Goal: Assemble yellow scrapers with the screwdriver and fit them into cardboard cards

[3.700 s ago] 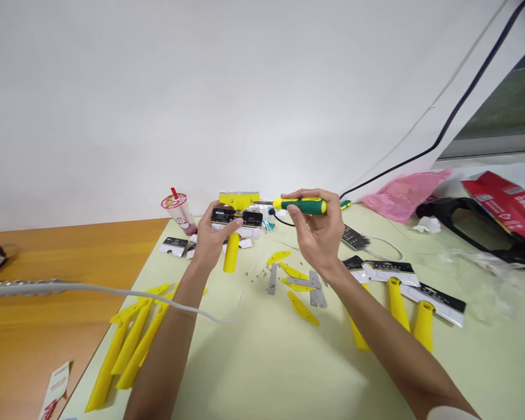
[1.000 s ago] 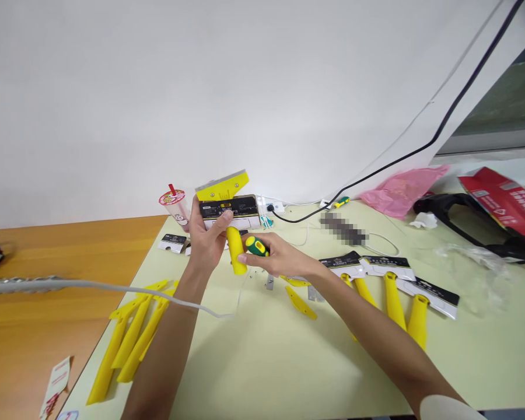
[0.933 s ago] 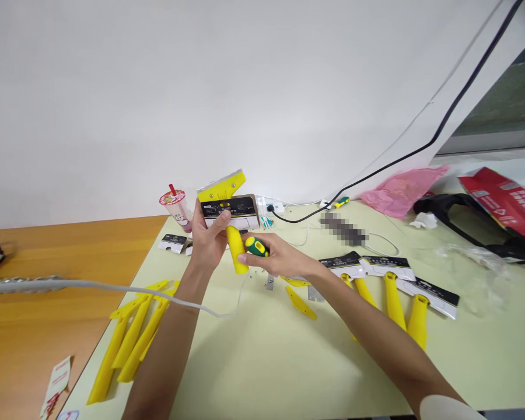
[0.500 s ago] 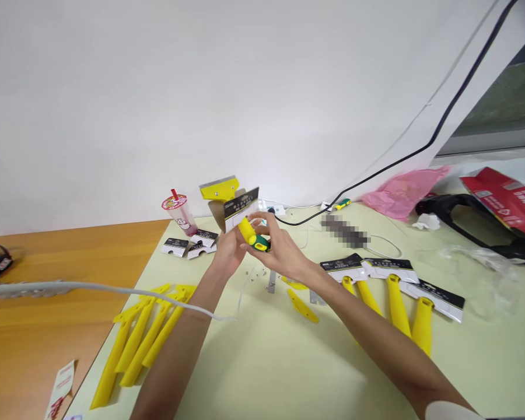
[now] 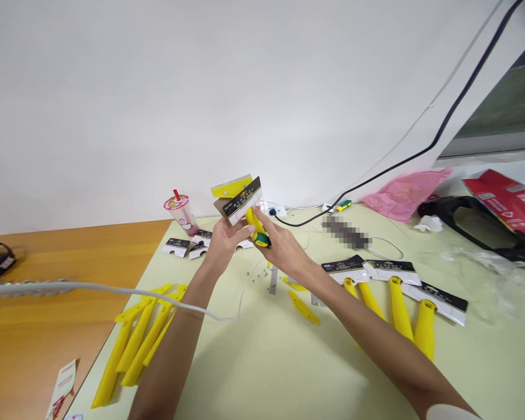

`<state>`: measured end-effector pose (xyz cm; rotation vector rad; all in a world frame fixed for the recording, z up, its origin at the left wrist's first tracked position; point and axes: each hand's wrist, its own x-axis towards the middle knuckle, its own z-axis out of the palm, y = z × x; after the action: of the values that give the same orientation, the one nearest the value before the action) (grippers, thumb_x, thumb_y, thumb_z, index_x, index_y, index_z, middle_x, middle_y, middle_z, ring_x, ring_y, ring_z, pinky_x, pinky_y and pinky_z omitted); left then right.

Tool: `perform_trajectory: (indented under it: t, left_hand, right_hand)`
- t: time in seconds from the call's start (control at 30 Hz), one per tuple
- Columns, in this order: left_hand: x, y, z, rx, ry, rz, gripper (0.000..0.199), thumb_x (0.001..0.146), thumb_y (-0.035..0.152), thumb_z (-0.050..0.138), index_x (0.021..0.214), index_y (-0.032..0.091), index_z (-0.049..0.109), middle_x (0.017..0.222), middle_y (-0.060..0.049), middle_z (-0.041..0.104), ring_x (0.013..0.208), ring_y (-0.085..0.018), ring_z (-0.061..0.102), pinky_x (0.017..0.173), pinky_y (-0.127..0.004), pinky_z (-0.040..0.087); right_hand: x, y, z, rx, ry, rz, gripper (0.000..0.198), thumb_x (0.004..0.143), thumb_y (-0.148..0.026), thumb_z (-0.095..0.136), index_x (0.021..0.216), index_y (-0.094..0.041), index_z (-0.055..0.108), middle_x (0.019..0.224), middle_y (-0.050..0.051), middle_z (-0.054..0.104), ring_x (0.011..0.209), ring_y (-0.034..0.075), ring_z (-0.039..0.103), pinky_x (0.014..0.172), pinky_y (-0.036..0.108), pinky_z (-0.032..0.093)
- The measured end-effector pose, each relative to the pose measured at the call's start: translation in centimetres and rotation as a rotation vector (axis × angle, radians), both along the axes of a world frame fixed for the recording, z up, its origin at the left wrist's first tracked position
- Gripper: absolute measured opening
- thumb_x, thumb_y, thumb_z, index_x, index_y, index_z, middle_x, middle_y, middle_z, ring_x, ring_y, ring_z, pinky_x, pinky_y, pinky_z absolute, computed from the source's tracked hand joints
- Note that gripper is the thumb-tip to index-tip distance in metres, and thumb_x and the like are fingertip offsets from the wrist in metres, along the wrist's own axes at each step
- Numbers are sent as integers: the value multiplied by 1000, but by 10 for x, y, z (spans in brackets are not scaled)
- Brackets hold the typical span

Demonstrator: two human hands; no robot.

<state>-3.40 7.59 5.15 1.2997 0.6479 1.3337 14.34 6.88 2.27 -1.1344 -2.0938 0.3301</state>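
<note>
Over the middle of the table, my left hand (image 5: 224, 240) is closed at the lower side of a yellow scraper (image 5: 231, 188) with a metal blade edge at its top. A black-and-white header card (image 5: 244, 202) sits around the scraper's handle, tilted, covering part of its head. My right hand (image 5: 284, 244) is closed round a green-and-yellow screwdriver (image 5: 261, 240), its fingers also touching the scraper's handle end. Beneath the hands lie small screws (image 5: 259, 274), a metal blade (image 5: 273, 281) and a curved yellow plate (image 5: 304, 307).
Several yellow scraper handles (image 5: 109, 364) lie at left. Carded scrapers (image 5: 401, 309) rest at right. A drink cup (image 5: 181, 214) and loose cards (image 5: 176, 247) stand behind my left arm. A white cable (image 5: 157, 295) crosses in front; a pink bag (image 5: 405, 195) lies at back right.
The scraper and card have shifted slightly right, and the card now faces me more fully. My left hand has turned, its thumb now showing by the handle. My right fingers have straightened along the handle.
</note>
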Motion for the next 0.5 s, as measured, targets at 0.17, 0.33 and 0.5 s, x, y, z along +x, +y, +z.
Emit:
perform_trajectory:
  t: [0.17,0.33,0.5]
  left_hand:
    - [-9,-3,7,62,224,168,49,86,49,91,121,15,83,130,-15,82,127,-36,74,112,-48,59]
    - [-17,-4,11,126,359,181,55,85,52,91,125,17,82,135,-14,80,131,-38,73,112,-48,59]
    - [-19,-1,7,61,325,140,56,84,52,92,125,16,81,136,-16,80,131,-38,73,112,-49,59]
  right_hand:
    - [-5,-2,-3,-73,44,-44,81,95,-16,62,169,-22,28,132,17,78,88,33,78,72,37,54]
    - [-7,-1,-5,-104,197,-91,63,94,-31,71,149,-24,42,121,13,80,80,29,77,69,35,52]
    - [-9,-1,-2,-84,296,-82,38,94,-49,74,117,-27,55,108,8,79,91,27,77,76,35,54]
